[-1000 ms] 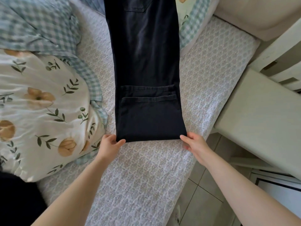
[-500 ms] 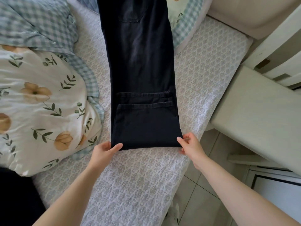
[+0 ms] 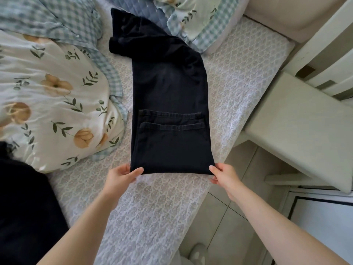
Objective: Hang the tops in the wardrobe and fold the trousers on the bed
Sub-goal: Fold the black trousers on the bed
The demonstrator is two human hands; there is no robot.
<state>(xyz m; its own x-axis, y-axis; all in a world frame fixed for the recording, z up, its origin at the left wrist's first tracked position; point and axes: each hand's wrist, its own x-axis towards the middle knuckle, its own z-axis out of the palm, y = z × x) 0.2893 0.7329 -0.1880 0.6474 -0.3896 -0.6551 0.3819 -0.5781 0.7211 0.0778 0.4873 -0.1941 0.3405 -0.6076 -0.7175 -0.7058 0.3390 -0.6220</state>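
Note:
Black trousers point(image 3: 170, 96) lie lengthwise on the bed point(image 3: 152, 207), doubled over, with the two leg hems lying across the middle. The waist end at the far side is rumpled against the pillow. My left hand point(image 3: 122, 175) pinches the near left corner of the fold, thumb on top. My right hand point(image 3: 223, 174) pinches the near right corner the same way. Both corners sit close to the bed's front edge.
A floral duvet point(image 3: 49, 104) with a checked lining fills the bed's left side. A floral pillow point(image 3: 198, 22) lies at the far end. A dark garment point(image 3: 24, 203) lies at the near left. A pale bedside table point(image 3: 305, 127) stands right of the bed, tiled floor below.
Both hands have drawn the folded end of the trousers toward me. The far end, held up before, now lies slack and rumpled on the bed.

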